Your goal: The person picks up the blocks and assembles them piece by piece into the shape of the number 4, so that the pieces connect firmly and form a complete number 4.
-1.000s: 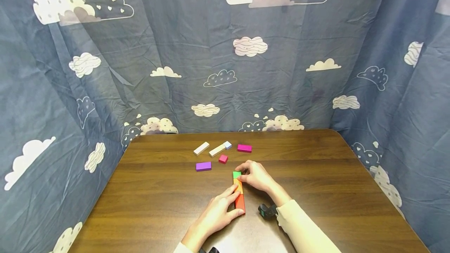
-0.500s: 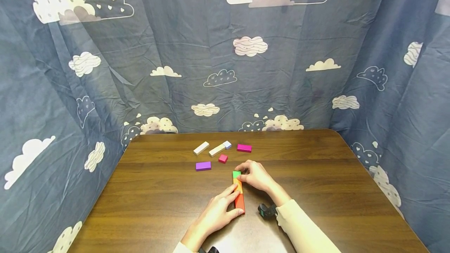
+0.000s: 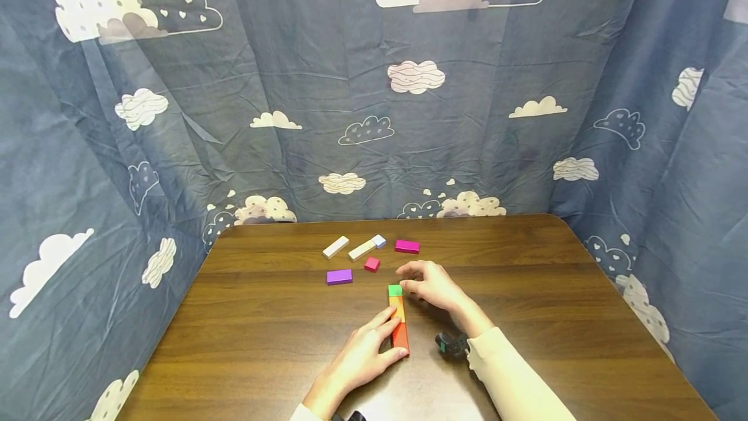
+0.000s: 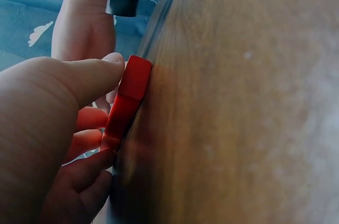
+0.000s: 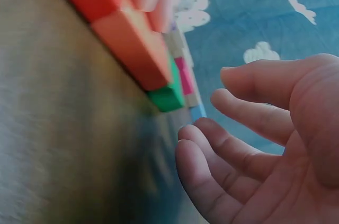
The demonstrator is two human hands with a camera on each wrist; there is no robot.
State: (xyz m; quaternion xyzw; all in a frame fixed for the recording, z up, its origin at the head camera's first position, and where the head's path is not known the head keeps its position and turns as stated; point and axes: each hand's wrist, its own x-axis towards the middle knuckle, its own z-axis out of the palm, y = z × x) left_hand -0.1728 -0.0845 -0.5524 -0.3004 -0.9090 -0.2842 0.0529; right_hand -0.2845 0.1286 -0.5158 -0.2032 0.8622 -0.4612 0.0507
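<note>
Three blocks stand end to end in a row: a red block [image 3: 400,338] nearest, an orange block [image 3: 397,304] in the middle and a green block [image 3: 395,290] at the far end. My left hand [image 3: 359,356] rests on the row from the left. Its thumb touches the near end of the red block, and two fingertips lie on the orange one. Just right of the green block is my right hand [image 3: 434,286], its fingers loosely bent and apart from the blocks. In the right wrist view, nothing lies between the right fingers [image 5: 193,168].
Beyond the row lie a purple block [image 3: 339,277], a small crimson block [image 3: 372,264], a magenta block [image 3: 407,246], a white block [image 3: 336,247], and a cream block [image 3: 362,250] with a pale blue cube [image 3: 379,241] at its end. A cloud-print curtain [image 3: 374,161] surrounds the wooden table [image 3: 526,317].
My right hand has let go of the green block and moved slightly right, away from the row. My left hand keeps its place on the blocks.
</note>
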